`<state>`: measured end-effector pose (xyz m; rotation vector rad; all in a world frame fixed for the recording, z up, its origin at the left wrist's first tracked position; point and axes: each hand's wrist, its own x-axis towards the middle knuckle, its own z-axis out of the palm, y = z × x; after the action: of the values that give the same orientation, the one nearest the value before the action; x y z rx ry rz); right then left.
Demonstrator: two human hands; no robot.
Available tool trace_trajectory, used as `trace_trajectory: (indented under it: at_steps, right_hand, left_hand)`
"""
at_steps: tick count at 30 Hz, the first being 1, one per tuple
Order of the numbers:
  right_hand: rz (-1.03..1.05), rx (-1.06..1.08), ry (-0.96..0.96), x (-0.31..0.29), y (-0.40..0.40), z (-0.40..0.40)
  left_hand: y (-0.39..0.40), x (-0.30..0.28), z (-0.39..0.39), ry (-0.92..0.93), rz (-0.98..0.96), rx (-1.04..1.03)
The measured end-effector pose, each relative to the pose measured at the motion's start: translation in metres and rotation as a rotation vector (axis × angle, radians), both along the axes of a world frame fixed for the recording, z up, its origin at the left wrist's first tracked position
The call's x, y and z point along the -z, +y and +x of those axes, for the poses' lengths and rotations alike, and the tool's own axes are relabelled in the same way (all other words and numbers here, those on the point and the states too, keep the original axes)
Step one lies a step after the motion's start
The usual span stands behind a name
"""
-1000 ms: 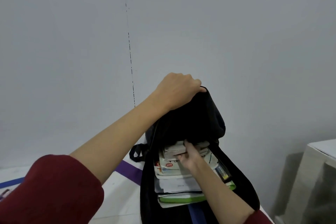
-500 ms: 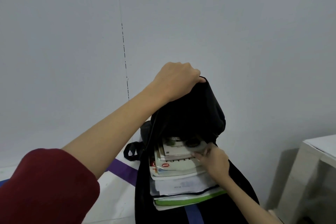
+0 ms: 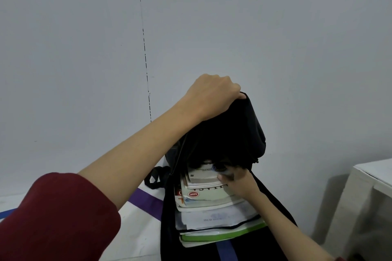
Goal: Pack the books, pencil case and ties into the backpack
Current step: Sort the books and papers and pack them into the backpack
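You have one black backpack (image 3: 233,137) standing on the white surface (image 3: 137,229), and inside its open mouth one stack of books (image 3: 212,203); I count about five, but the edges overlap and the exact number is hard to tell. Your left hand (image 3: 212,95) is clenched on the top fabric of the backpack and holds it up. Your right hand (image 3: 239,182) is at the top of the stack, with fingers curled around a small dark object that is too blurred to name. The pencil case and ties cannot be made out. A purple tape line (image 3: 146,201) crosses the surface beside the bag. A white table (image 3: 371,178) is cut off at right.
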<state>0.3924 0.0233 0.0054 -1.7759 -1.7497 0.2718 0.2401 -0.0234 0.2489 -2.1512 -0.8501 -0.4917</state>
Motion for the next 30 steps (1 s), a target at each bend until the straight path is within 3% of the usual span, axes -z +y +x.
trace_trajectory:
  at_steps: [15, 30]
  right_hand:
    - [0.147, 0.010, 0.109, 0.012, -0.002, 0.020]
    - [-0.004, 0.104, -0.164, -0.006, -0.002, -0.041]
  left_hand:
    - [0.000, 0.007, -0.008, 0.042, 0.017, 0.022]
    - [0.003, 0.008, -0.001, 0.043, -0.049, 0.001]
